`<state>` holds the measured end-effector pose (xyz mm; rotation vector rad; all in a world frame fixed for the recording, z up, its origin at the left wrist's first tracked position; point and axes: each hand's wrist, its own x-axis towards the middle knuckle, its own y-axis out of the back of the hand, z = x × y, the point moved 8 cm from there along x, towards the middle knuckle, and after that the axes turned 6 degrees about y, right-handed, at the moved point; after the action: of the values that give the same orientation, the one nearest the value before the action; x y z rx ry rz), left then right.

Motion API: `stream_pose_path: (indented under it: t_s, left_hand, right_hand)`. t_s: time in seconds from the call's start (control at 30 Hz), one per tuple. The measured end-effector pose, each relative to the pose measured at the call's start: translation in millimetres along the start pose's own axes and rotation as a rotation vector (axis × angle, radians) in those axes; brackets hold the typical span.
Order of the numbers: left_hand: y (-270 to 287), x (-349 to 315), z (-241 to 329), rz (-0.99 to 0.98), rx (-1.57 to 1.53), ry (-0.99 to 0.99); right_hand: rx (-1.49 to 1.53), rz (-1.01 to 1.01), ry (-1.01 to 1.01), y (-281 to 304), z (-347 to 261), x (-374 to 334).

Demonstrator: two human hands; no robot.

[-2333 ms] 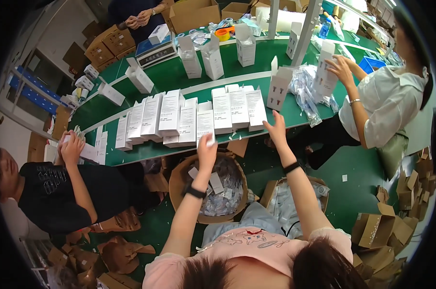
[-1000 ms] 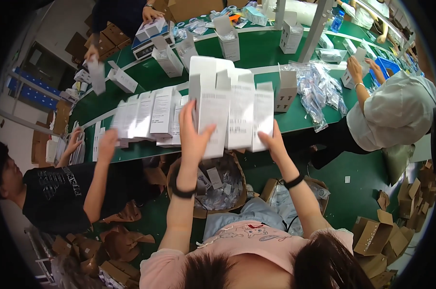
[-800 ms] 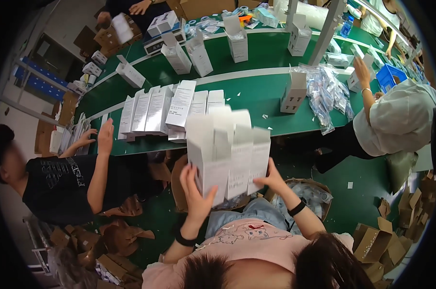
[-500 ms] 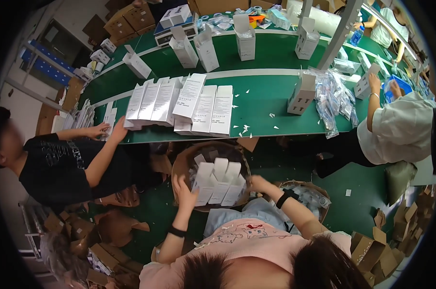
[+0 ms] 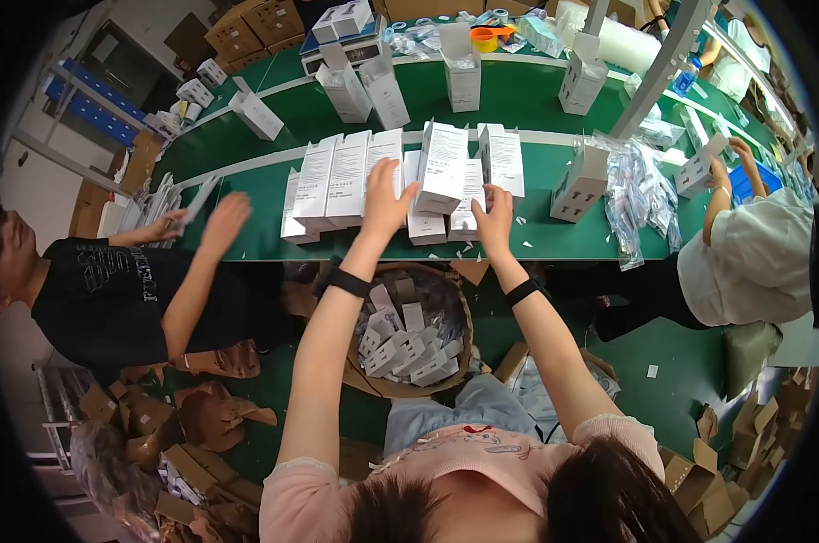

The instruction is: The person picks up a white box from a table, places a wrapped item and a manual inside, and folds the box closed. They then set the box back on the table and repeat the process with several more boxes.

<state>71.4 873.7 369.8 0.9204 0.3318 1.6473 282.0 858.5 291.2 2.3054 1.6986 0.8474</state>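
Both my arms reach forward over the green table to a cluster of white printed cartons. My left hand, fingers stretched out, lies against the left row of cartons. Between my hands, one carton sits raised on other cartons. My right hand has its fingers apart, beside a lower carton and just below the rightmost carton. Neither hand clearly grips anything. Below the table edge, a round bin holds several small white cartons.
At left, a person in black handles a flat white carton. Another person works at right, near a pile of clear bags. Open-topped cartons stand along the far strip. A metal post rises at right.
My hands moved up from beside the small cartons over the bin to the table. Those cartons now lie in the bin. The table cartons sit farther right. The person at left has lifted a flat carton.
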Motion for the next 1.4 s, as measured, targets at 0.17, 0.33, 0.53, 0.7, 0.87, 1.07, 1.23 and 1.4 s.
stream_pose_path:
  t_s: [0.17,0.33,0.53,0.7,0.87,1.07,1.23,1.4]
  left_hand:
    - [-40,11,-3,-0.029,-0.079,0.120]
    - [-58,8,18,0.046,0.357,0.125]
    - [-51,-5,32,-0.109,-0.167,0.260]
    - [-44,-58,-29,0.013,-0.749,0.613]
    - [-31,-92,-25,0.074,-0.205,0.455]
    - [-42,-98,-28,0.167,-0.041,0.507]
    - [-67,-98,-61,0.177,-0.146,0.689]
    - [-87,-88,-82,0.027,-0.265,0.824]
  right_hand:
    - [0.283,0.035,-0.053,-6,-6,29]
    - [0.380,-0.175,-0.131,-50,3,43]
    - [0.699,-0.292,-0.390,-52,-9,27]
    - [0.791,-0.427,-0.483,-27,5,3]
    - [0.728,-0.393,-0.449,2,10,-16]
    - [0.873,-0.245,-0.554,-2,30,-27]
    - [0.984,-0.235,-0.622,-13,35,-28]
    - [0.946,-0.219,-0.621,-13,23,-15]
